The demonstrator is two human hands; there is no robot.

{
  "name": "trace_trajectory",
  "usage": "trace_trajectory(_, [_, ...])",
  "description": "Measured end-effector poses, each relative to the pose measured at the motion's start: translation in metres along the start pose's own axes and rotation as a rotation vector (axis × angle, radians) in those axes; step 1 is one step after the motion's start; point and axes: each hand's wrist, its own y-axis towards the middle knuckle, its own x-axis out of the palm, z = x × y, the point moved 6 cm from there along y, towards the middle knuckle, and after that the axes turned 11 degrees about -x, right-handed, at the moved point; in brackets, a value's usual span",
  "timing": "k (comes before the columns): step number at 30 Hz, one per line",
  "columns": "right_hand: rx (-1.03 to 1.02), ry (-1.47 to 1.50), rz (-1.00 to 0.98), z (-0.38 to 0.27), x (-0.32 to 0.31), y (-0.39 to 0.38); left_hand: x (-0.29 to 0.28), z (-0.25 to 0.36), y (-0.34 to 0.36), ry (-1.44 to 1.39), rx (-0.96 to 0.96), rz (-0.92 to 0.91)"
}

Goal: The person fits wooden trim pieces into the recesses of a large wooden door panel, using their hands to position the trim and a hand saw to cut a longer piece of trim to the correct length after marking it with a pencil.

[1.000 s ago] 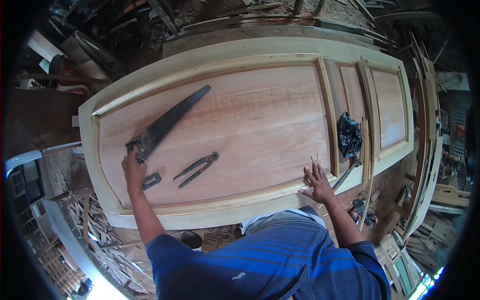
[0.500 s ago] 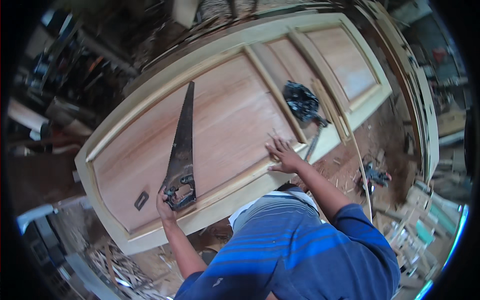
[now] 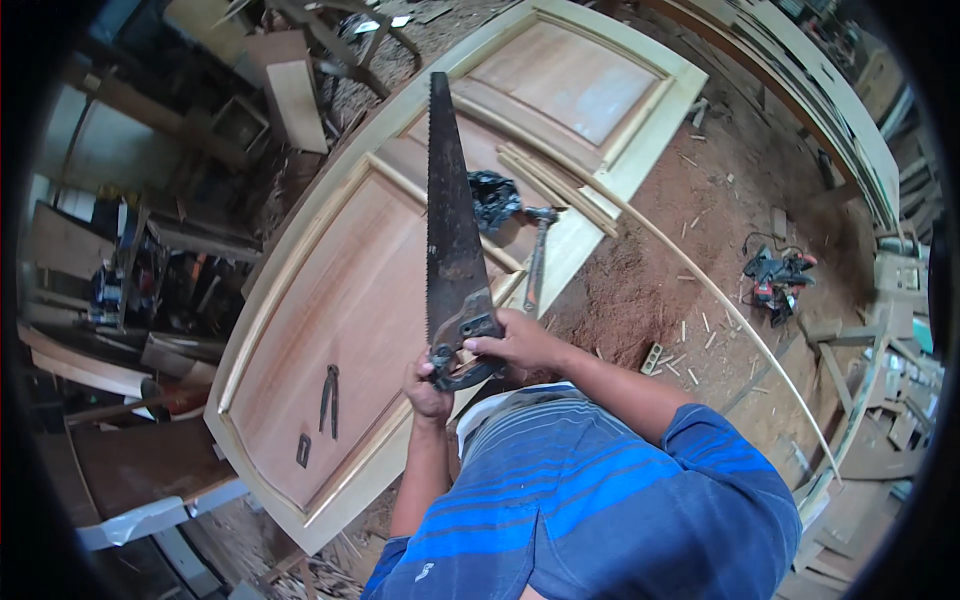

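Note:
Both my hands hold a handsaw (image 3: 455, 230), its dark, stained blade pointing away from me and its teeth to the left. My left hand (image 3: 430, 392) is closed on the rear left corner of the handle. My right hand (image 3: 525, 342) grips the handle's right side, thumb laid across it. Beneath the saw lies a pale panelled wooden door (image 3: 330, 300). A pair of pincers (image 3: 330, 400) and a small dark metal piece (image 3: 303, 450) rest on its near left panel. Beyond my right hand are a hammer (image 3: 537, 262) and a crumpled black plastic bag (image 3: 492, 198).
Short wooden strips (image 3: 560, 190) lie across the door. One long thin strip (image 3: 720, 296) bends off its right side toward the floor. A power tool (image 3: 780, 280) sits on the brown floor among scattered offcuts. Stacked boards (image 3: 830, 110) stand at the far right.
The saw has come up off the door, moving right and nearer the middle, with my left hand on it. My right hand has left the door's edge and taken the handle. The pincers now show.

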Motion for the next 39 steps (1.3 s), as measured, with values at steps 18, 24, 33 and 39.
trace_trajectory(18, [0.082,-0.247,1.238,0.021,-0.253,-0.293,0.19,-0.106,0.184,1.787,0.496,-0.389])
trace_trajectory(24, [0.258,-0.299,1.391,0.036,-0.233,-0.317,0.231,-0.086,0.33,2.308,0.818,-0.493])
trace_trajectory(33, [0.374,-0.233,1.543,0.051,-0.198,-0.306,0.234,-0.084,0.401,2.558,0.93,-0.831])
trace_trajectory(39, [0.45,-0.191,1.528,0.059,-0.196,-0.288,0.232,-0.076,0.408,2.592,0.812,-0.855])
